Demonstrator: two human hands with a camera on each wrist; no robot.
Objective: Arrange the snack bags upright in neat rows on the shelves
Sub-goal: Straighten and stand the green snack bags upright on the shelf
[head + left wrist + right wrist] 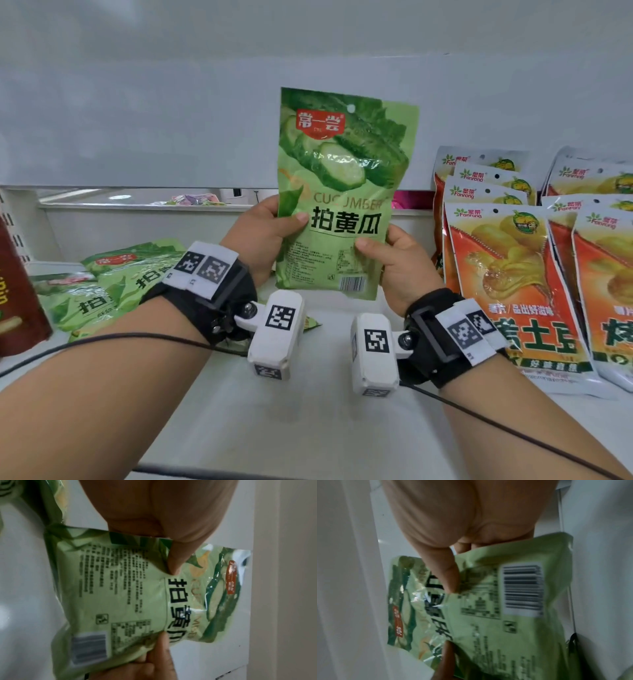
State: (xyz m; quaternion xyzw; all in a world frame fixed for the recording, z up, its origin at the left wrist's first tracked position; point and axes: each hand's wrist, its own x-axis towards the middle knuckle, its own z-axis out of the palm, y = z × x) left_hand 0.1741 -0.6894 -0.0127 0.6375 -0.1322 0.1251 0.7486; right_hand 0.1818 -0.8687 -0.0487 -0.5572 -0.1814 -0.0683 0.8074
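1. Green foil makes up the cucumber snack bag (337,192), held upright in mid-air above the white shelf (308,411), its face toward the person, clear of everything else.
2. Both hands carry it: the left hand (263,236) pinches the bag's left edge with thumb on the front, and the right hand (400,263) pinches the lower right edge the same way. Each grip is closed on the bag; neither is released.
3. Judging by this, the step in hand is carrying one bag to its place in a row. The next move calls for lowering it base-first onto the shelf and leaning it so it stays standing, likely left of the orange bags.
4. Readable on the bag: a red badge with "常一尝", "CUCUMBER", large black "拍黄瓜", and a barcode at the lower right.
5. More green bags (113,284) lie flat in a loose pile at the left, not yet stood up.
6. At the right, orange snack bags (507,274) stand in rows, marked "Fanrong".
7. At the far left edge sits a dark red package (17,301); its text is cut off.
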